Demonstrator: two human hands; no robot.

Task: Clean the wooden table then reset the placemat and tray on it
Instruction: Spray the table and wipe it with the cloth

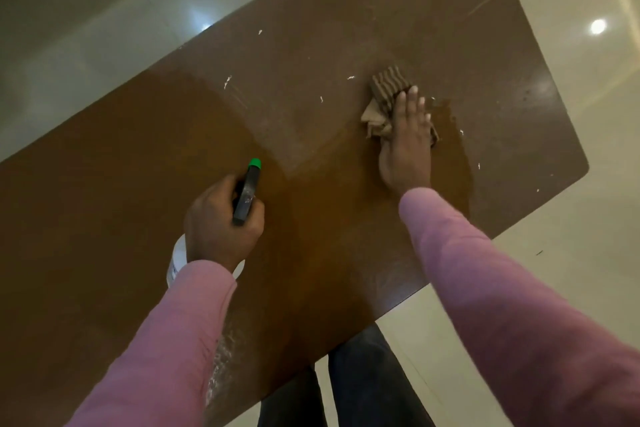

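Observation:
A brown wooden table fills most of the view, its top marked with small white scratches and a wet streak. My right hand lies flat on a brown striped cloth, pressing it to the tabletop at the right. My left hand grips a spray bottle with a black head and green nozzle tip. The bottle's white body shows under my wrist. No placemat or tray is in view.
Glossy pale floor tiles surround the table. My dark trouser legs stand at the table's near edge. Droplets of spray lie on the tabletop near my left sleeve.

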